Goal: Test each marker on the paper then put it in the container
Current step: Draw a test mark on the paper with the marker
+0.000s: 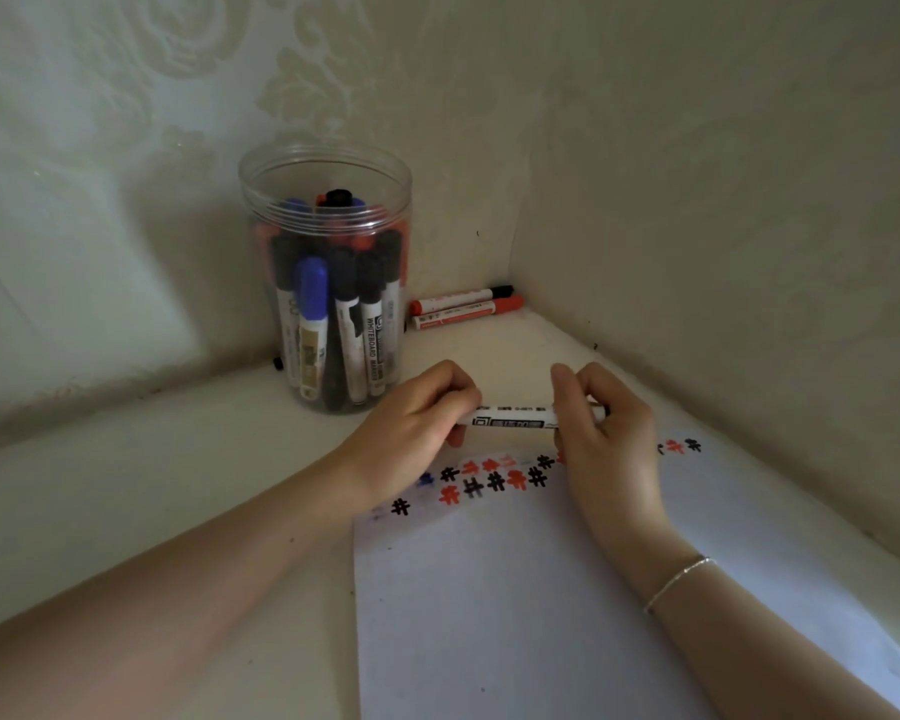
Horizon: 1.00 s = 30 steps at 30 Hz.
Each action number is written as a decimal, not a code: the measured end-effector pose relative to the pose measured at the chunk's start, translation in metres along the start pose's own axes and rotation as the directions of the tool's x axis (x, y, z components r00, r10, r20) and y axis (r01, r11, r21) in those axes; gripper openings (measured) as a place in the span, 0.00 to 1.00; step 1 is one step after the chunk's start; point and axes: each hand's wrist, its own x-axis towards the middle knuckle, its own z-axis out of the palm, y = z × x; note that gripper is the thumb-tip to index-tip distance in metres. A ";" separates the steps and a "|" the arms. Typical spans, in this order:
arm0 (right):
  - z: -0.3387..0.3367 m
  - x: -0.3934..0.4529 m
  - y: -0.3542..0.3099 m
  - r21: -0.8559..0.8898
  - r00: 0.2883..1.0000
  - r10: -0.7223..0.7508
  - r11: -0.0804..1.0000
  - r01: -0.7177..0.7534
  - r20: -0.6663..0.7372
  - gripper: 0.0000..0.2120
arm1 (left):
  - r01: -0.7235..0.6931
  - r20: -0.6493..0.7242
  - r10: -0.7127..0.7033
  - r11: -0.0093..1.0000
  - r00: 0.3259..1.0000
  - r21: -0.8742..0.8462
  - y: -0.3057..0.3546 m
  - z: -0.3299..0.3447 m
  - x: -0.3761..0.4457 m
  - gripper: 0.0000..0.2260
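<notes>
A white marker lies level between my two hands, just above the top edge of the paper. My left hand grips its left end and my right hand grips its right end, fingers curled round it. Both ends of the marker are hidden in my hands. The paper carries a row of black, red and blue test marks. The clear plastic container stands behind my left hand, holding several markers upright.
Two markers with red print lie side by side in the corner, to the right of the container. Patterned walls close in at the left and right, meeting behind the container. A bracelet is on my right wrist.
</notes>
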 end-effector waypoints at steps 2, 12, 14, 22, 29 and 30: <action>0.000 -0.002 -0.002 -0.012 1.000 -0.018 1.000 0.018 0.003 0.20 | 0.014 -0.021 -0.015 0.998 1.000 -0.058 -0.001 -0.001 0.001 0.08; -0.005 0.032 -0.060 -0.134 0.979 -0.204 0.970 0.201 -0.007 0.12 | -0.539 -0.246 0.715 0.670 0.655 0.510 0.088 -0.030 0.003 0.08; 0.005 0.051 -0.097 -0.105 0.949 -0.313 0.943 0.316 0.038 0.10 | -0.540 -0.291 0.776 0.608 0.559 0.582 0.125 -0.053 0.014 0.11; 0.066 0.104 -0.175 -0.460 0.864 -0.183 0.784 0.416 0.470 0.23 | -0.336 -0.479 0.615 0.767 0.626 0.546 0.170 -0.150 0.049 0.12; 0.093 0.115 -0.160 -0.422 0.813 0.254 0.907 -0.011 0.524 0.23 | -0.292 -0.173 0.720 0.472 0.672 0.832 0.147 -0.163 0.043 0.13; 0.095 0.113 -0.155 -0.420 0.825 0.225 0.907 0.017 0.519 0.20 | -0.302 -0.162 0.726 0.465 0.668 0.832 0.145 -0.164 0.042 0.12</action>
